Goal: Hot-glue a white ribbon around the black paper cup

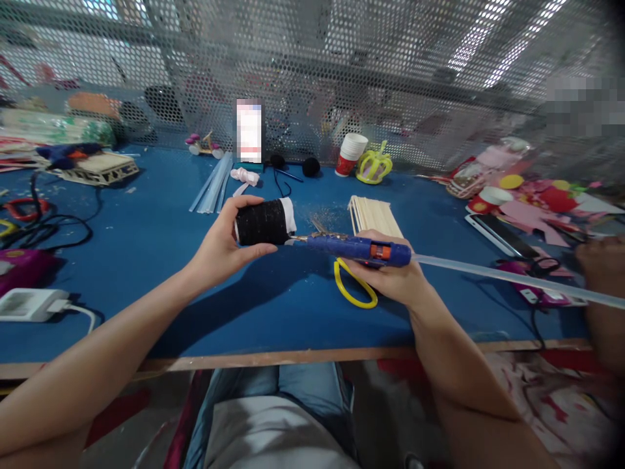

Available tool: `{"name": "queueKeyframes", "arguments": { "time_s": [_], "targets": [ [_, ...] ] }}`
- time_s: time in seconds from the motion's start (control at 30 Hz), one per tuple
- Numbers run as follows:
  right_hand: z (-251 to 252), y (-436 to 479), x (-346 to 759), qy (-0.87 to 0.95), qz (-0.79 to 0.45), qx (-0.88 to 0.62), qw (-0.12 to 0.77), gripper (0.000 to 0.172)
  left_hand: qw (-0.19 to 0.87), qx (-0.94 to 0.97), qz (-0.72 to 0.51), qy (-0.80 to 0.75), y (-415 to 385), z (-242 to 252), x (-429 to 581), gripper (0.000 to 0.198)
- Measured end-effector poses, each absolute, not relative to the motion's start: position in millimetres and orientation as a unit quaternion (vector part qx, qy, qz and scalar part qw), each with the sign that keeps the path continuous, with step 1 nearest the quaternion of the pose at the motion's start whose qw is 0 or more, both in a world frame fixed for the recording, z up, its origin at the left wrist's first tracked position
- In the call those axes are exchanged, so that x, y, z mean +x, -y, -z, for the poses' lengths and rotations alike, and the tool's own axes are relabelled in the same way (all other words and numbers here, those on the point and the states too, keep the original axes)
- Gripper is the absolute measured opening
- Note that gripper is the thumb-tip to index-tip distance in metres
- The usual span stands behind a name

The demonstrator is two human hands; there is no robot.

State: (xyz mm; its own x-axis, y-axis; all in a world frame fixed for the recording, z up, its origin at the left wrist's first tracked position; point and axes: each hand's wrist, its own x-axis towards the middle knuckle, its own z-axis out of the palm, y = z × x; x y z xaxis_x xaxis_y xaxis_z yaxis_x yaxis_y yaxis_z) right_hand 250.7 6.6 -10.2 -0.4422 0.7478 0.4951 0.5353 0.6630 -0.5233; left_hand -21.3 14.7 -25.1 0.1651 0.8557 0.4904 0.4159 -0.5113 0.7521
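Note:
My left hand (234,228) is wrapped round a black-covered cup (262,222) lying on its side, with a white band at its right end. In my right hand (385,270) is a blue hot glue gun (342,247), held level with its metal nozzle pointing left. The nozzle tip is at the cup's lower right edge; whether it touches I cannot tell. A long clear glue stick (508,279) runs out of the gun's back to the right. Under the gun lie yellow-handled scissors (354,296), partly hidden, and a bundle of wooden sticks (375,216).
On the blue table (303,326), clear glue sticks (215,185), a lit phone (249,130), stacked paper cups (350,155) and a yellow crown-like craft (374,166) stand toward the mesh wall. A power strip (36,304) sits left; another person's hand (603,260) is at right.

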Motion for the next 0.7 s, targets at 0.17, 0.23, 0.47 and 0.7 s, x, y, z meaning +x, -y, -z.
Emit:
{"name": "queueKeyframes", "arguments": {
  "time_s": [0.17, 0.23, 0.47, 0.7],
  "targets": [
    [9.8, -6.1, 250.6, 0.837, -0.145, -0.376, 0.369, 0.009, 0.236, 0.725, -0.483, -0.430, -15.2, 24.4, -20.9, 0.065],
    [9.2, -5.5, 250.5, 0.836, -0.141, -0.370, 0.380, 0.009, 0.230, 0.731, -0.484, -0.423, -15.2, 25.0, -21.3, 0.066],
    [7.8, -4.7, 249.4, 0.828, -0.115, -0.374, 0.401, 0.009, 0.240, 0.749, -0.474, -0.396, -14.6, 27.0, -22.8, 0.067],
    [4.6, -3.5, 247.6, 0.831, -0.126, -0.353, 0.412, 0.009, 0.278, 0.735, -0.473, -0.397, -14.9, 23.8, -21.8, 0.066]
  ]
}}
